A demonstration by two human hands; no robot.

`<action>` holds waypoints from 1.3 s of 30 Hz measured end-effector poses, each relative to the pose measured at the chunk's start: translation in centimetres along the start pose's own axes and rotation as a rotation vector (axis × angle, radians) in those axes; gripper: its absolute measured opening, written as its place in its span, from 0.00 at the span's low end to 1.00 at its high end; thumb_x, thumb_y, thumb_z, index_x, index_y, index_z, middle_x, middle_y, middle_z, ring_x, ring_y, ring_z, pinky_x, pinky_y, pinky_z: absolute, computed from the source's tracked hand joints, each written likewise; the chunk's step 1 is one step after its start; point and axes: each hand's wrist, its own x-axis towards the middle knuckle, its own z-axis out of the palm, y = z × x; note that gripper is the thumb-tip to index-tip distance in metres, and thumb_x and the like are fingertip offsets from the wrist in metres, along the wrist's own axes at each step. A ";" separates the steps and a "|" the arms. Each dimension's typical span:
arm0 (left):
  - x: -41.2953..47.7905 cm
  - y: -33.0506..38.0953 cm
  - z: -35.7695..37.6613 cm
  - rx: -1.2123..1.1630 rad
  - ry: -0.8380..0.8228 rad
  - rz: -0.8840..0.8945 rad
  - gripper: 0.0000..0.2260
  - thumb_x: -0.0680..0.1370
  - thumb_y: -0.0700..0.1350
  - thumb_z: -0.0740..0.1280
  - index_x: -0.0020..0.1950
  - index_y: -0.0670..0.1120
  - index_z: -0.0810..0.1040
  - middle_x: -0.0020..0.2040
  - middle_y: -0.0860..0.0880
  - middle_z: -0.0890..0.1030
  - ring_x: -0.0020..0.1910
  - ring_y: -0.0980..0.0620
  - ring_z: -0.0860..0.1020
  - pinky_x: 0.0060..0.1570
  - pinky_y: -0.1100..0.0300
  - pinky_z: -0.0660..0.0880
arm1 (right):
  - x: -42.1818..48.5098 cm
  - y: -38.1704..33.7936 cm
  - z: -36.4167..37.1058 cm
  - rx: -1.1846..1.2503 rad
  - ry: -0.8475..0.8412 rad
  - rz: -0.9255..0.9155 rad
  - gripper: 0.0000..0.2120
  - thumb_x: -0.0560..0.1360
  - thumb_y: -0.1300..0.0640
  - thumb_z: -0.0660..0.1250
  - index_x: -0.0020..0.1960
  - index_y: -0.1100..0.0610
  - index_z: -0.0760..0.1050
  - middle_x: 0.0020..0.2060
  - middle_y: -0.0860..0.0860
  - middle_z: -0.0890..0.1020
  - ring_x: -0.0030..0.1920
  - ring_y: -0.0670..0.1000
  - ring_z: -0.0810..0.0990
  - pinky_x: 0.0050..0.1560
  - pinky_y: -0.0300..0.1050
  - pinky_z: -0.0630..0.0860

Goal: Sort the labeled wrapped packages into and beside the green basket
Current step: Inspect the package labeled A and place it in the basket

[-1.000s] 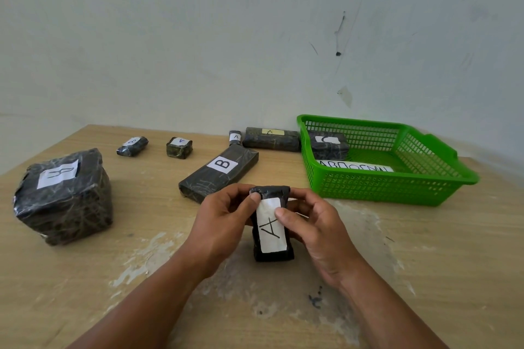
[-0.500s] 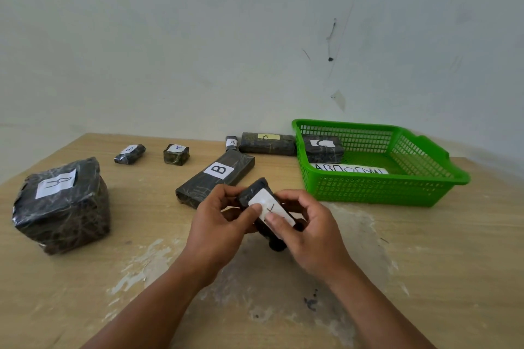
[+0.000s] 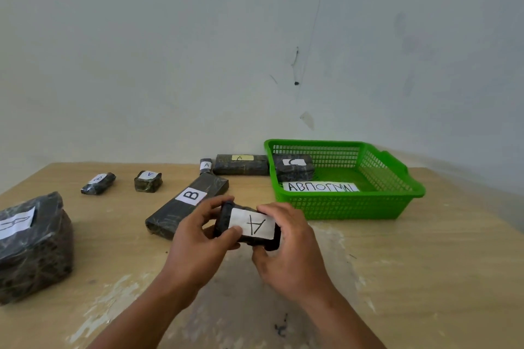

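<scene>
**Package A gripped at both ends**

The left hand (image 3: 198, 238) curls round the left end of the package (image 3: 249, 225), its thumb at the label's lower corner. The right hand (image 3: 286, 252) curls round the right end. The package is above the table (image 3: 425, 263), near the basket (image 3: 354, 208).

The person's left hand (image 3: 198, 238) and right hand (image 3: 286, 261) are bare, as are both wrists. The left forearm (image 3: 136, 317) and right forearm (image 3: 346, 323) are uncovered down to the lower edge of the frame.
</scene>
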 end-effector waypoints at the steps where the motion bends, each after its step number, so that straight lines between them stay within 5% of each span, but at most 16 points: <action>1: 0.2 0.4 0.2 0.026 0.002 0.007 0.22 0.76 0.32 0.74 0.61 0.56 0.80 0.55 0.47 0.84 0.46 0.52 0.87 0.48 0.53 0.85 | 0.3 -0.1 -0.2 -0.004 -0.001 -0.004 0.31 0.66 0.58 0.73 0.68 0.54 0.77 0.60 0.44 0.77 0.62 0.47 0.75 0.63 0.37 0.75; 9: 2.8 3.7 2.5 -0.029 -0.028 0.015 0.17 0.74 0.31 0.74 0.56 0.48 0.78 0.53 0.44 0.84 0.47 0.47 0.87 0.47 0.49 0.85 | 4.1 0.7 -5.3 -0.108 -0.066 -0.050 0.28 0.70 0.59 0.73 0.70 0.54 0.75 0.63 0.45 0.71 0.62 0.42 0.73 0.62 0.24 0.66; 14: 5.5 5.5 5.2 0.083 -0.121 0.046 0.15 0.76 0.34 0.74 0.57 0.49 0.77 0.55 0.47 0.82 0.46 0.50 0.87 0.46 0.51 0.86 | 7.7 2.8 -9.7 -0.290 -0.161 -0.061 0.29 0.72 0.57 0.76 0.72 0.54 0.75 0.64 0.44 0.73 0.64 0.45 0.73 0.67 0.38 0.72; 18: 8.5 6.0 7.2 0.389 -0.147 0.229 0.16 0.77 0.41 0.74 0.61 0.54 0.77 0.52 0.57 0.83 0.50 0.60 0.83 0.53 0.61 0.81 | 10.3 4.9 -12.9 -0.345 -0.212 0.018 0.30 0.72 0.58 0.78 0.72 0.54 0.75 0.63 0.44 0.74 0.60 0.45 0.76 0.64 0.44 0.78; 22: 11.9 5.6 8.2 0.641 -0.080 0.335 0.21 0.77 0.42 0.71 0.70 0.48 0.76 0.60 0.51 0.82 0.60 0.51 0.80 0.64 0.52 0.78 | 13.2 7.6 -14.3 -0.400 -0.230 0.131 0.30 0.74 0.57 0.77 0.74 0.55 0.73 0.64 0.46 0.73 0.59 0.47 0.74 0.68 0.49 0.76; 26: 14.0 4.0 9.1 0.827 -0.119 0.260 0.22 0.78 0.43 0.70 0.72 0.44 0.75 0.67 0.45 0.78 0.67 0.45 0.77 0.68 0.54 0.73 | 15.8 10.0 -12.9 -0.463 -0.328 0.231 0.26 0.73 0.56 0.78 0.70 0.54 0.77 0.59 0.49 0.74 0.58 0.50 0.75 0.62 0.45 0.74; 33: 13.1 0.8 10.4 0.844 -0.009 0.279 0.24 0.81 0.46 0.64 0.77 0.43 0.70 0.76 0.50 0.71 0.72 0.52 0.73 0.72 0.61 0.67 | 18.2 13.0 -7.1 -0.528 -0.562 0.238 0.18 0.72 0.56 0.79 0.61 0.55 0.83 0.53 0.50 0.76 0.53 0.53 0.79 0.54 0.47 0.77; 39: 13.1 0.0 10.5 0.820 0.028 0.294 0.23 0.82 0.47 0.63 0.77 0.46 0.71 0.77 0.54 0.70 0.71 0.55 0.74 0.69 0.62 0.69 | 18.4 14.9 -4.7 -0.592 -0.596 0.259 0.28 0.72 0.52 0.80 0.70 0.57 0.78 0.66 0.56 0.71 0.66 0.58 0.75 0.68 0.47 0.73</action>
